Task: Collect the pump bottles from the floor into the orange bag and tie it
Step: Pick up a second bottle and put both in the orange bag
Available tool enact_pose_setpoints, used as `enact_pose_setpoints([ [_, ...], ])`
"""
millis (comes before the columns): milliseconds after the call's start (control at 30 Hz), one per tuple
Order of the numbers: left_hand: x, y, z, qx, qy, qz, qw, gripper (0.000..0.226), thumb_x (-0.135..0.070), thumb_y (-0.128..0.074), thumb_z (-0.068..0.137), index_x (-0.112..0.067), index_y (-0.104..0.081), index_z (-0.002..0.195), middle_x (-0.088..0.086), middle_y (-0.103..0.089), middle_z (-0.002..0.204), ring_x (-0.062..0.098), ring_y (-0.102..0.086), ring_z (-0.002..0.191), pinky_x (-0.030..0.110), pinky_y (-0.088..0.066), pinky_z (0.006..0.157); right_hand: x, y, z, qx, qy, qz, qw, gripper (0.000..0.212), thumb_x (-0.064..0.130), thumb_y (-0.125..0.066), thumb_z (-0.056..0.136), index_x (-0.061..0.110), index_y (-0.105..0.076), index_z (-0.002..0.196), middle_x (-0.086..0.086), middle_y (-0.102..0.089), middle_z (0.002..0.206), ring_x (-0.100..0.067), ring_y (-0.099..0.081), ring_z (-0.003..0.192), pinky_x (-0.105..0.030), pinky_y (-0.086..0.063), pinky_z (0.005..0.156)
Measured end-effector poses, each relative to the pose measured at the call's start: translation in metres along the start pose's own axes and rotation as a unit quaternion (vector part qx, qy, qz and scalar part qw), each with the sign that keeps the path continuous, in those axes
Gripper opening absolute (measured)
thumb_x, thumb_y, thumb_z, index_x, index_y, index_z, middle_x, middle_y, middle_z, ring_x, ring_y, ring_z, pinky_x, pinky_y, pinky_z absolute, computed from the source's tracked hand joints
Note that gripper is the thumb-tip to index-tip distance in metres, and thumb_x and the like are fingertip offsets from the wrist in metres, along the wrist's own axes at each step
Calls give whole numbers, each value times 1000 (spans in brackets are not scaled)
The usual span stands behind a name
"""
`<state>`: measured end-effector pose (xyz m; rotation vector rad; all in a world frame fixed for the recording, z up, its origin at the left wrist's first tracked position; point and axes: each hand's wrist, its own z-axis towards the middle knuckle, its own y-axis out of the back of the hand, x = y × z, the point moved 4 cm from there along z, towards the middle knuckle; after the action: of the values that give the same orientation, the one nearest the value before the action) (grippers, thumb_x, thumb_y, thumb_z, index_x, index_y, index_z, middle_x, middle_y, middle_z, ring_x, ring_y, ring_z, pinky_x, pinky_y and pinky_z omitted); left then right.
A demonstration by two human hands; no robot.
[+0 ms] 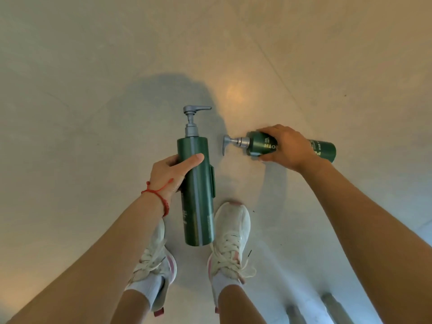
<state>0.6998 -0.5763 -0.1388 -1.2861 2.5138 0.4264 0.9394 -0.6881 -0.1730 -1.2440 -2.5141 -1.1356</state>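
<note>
The left hand holds one green bottle above the shoes, fingers wrapped around it. The right hand grips a second bottle lying on the floor, fingers closed over its middle.

a: what's under me besides the job?

b: a pale grey floor, smooth, with thin seams crossing it at angles and a warm spot of light reflected on it near the middle.

a: and on my feet?

b: my white left sneaker and white right sneaker, both laced, with pink at the soles, white socks above them. they stand apart, toes pointing forward.

a: on my wrist?

b: a red string bracelet, knotted, one loose end lying up along the skin.

a: anything else?

b: two blurred grey shapes at the lower edge; i can't tell what they are.
</note>
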Motion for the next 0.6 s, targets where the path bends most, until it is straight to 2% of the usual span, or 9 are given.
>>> enact_pose_setpoints([
  [67,1,1,-2,-1,3,-1,1000,23,-36,-78,61,-21,-69,77,2,-73,80,17,-69,75,30,-55,69,0,0,-3,-23,-4,47,999,63,26,-79,65,18,-53,122,-10,-62,114,-28,-55,101,-34,-41,84],
  [167,-10,6,-15,-9,-4,-8,1000,20,-34,-78,62,-22,-68,75,-2,-73,73,13,-69,68,26,-54,62,4,11,-20,-80,-63,201,974,59,27,-79,65,21,-57,119,1,-62,106,-16,-55,92,-22,-38,77],
  [233,-25,10,-29,-4,-14,-10,1000,21,-34,-78,62,-22,-69,76,-3,-73,74,10,-69,66,25,-55,60,14,26,-40,-116,-88,325,934,50,26,-79,67,25,-60,114,6,-64,100,-9,-59,84,-16,-43,72],
  [333,-56,17,-62,12,-40,-1,999,23,-34,-77,63,-22,-69,81,-3,-73,78,10,-69,69,25,-55,61,45,56,-77,-154,-91,460,870,31,25,-77,68,36,-64,93,13,-69,87,-1,-66,74,-10,-50,60],
  [400,-81,22,-92,17,-63,2,998,20,-32,-77,64,-23,-69,80,-7,-74,72,9,-69,68,23,-55,61,72,82,-105,-172,-99,507,839,23,27,-76,69,35,-66,88,14,-71,80,-2,-67,73,-10,-50,57],
  [500,-123,31,-149,34,-97,19,995,17,-31,-77,65,-23,-69,79,-10,-73,69,7,-69,68,20,-54,60,117,125,-153,-192,-106,555,802,21,29,-74,71,31,-67,91,16,-72,76,-4,-68,73,-13,-50,58],
  [600,-167,48,-213,43,-133,25,990,18,-31,-77,64,-26,-70,80,-7,-74,77,8,-69,71,18,-53,58,168,174,-201,-201,-96,574,788,20,28,-73,72,30,-68,91,14,-73,77,-5,-68,73,-14,-51,58],
])
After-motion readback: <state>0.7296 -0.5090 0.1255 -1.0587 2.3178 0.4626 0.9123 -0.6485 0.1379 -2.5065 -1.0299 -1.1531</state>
